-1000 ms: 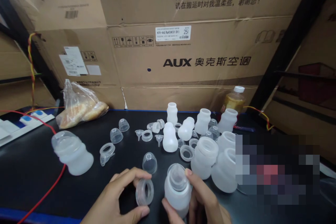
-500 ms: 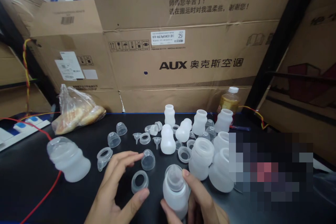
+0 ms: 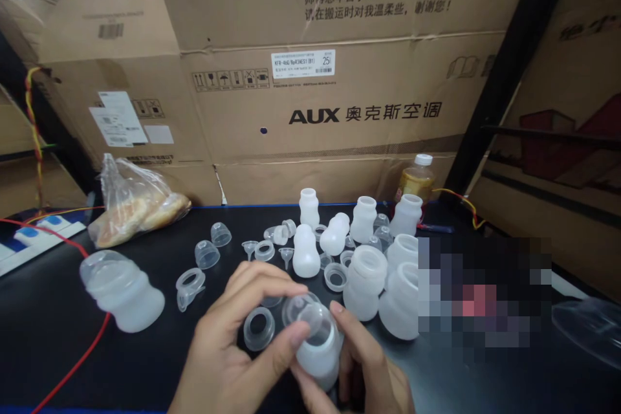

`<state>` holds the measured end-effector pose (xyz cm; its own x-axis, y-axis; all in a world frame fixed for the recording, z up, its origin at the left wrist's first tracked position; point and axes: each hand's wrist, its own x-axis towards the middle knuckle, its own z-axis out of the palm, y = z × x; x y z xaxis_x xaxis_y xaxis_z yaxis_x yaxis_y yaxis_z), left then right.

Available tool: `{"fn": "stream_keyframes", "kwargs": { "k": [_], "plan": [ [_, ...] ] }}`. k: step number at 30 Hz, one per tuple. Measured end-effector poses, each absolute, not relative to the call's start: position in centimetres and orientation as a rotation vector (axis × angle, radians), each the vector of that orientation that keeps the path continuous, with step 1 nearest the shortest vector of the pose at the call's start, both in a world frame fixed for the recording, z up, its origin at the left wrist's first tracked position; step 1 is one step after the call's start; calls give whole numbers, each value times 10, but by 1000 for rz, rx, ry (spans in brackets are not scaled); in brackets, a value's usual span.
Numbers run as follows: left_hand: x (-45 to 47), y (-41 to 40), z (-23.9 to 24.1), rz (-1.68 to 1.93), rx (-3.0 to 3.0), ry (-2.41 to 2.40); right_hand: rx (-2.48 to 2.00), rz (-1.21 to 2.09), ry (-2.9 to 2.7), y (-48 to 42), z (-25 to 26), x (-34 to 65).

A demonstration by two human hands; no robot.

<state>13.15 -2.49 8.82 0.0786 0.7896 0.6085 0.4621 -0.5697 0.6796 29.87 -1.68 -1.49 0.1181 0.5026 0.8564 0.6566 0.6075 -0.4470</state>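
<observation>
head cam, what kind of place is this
Likely a small assembly or packing bench in a storeroom. Stacked cardboard cartons stand behind the black table, which is strewn with loose bottle bodies, rings and clear caps.

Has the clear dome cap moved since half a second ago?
Yes. The clear dome cap has left the black table beyond the loose ring; the left hand now holds it on the bottle in the right hand.

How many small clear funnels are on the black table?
2. One funnel stands left of a loose ring; the other funnel stands left of an upright white bottle. More may be hidden.
</observation>
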Motion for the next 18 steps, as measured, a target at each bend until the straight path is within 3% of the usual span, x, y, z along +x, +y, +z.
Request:
{"fn": "stream_keyframes", "kwargs": {
  "k": [8,18],
  "plan": [
    [63,-30,37,1711,1631,1983,-1084,-41,-1518,-19,-24,301],
    [55,-25,19,1252,1812,2115,-1160,-74,-1538,-23,-16,298]
  ]
}}
